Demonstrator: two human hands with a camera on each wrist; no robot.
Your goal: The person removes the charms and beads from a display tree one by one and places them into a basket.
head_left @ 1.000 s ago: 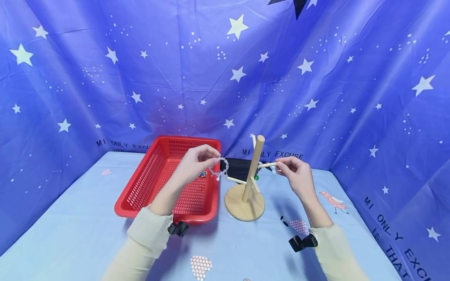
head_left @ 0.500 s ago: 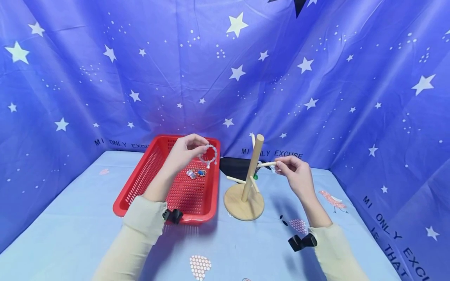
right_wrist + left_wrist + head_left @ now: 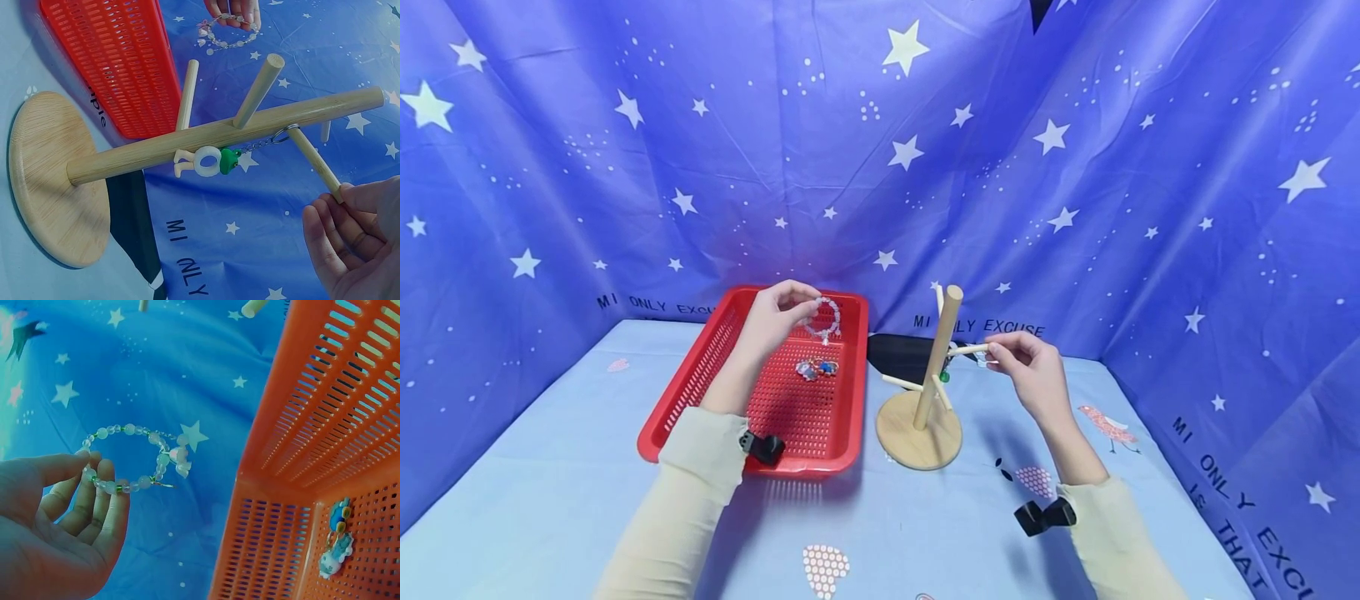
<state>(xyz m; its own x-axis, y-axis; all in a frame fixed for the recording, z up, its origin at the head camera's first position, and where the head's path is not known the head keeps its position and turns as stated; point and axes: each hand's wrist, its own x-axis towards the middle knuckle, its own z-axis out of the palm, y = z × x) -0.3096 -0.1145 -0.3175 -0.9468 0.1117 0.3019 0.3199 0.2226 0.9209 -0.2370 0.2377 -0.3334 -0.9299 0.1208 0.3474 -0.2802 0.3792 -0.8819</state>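
Observation:
Between thumb and fingertips, my left hand [image 3: 772,321] pinches a beaded bracelet [image 3: 129,430] of pale translucent beads with a flower-like charm. The bracelet hangs above the red basket [image 3: 651,437]. My right hand [image 3: 1032,371] pinches the end of one peg [image 3: 317,160] of a wooden rack [image 3: 938,358] with a round base. A keychain [image 3: 207,161] with a green-headed figure and white ring hangs by its metal ring on that same peg, close to the post. Inside the basket lie two small charms, one blue [image 3: 339,514] and one pale [image 3: 335,555].
Other pegs [image 3: 258,90] stick out from the rack's post on several sides. Behind the rack lies a flat black item [image 3: 898,360]. A light blue printed cloth [image 3: 880,533] covers the table, and a starry blue curtain [image 3: 820,167] surrounds it.
My left hand has moved left and up with the bracelet, away from the rack and over the basket. The charms in the basket show more fully. My right hand stays on the peg.

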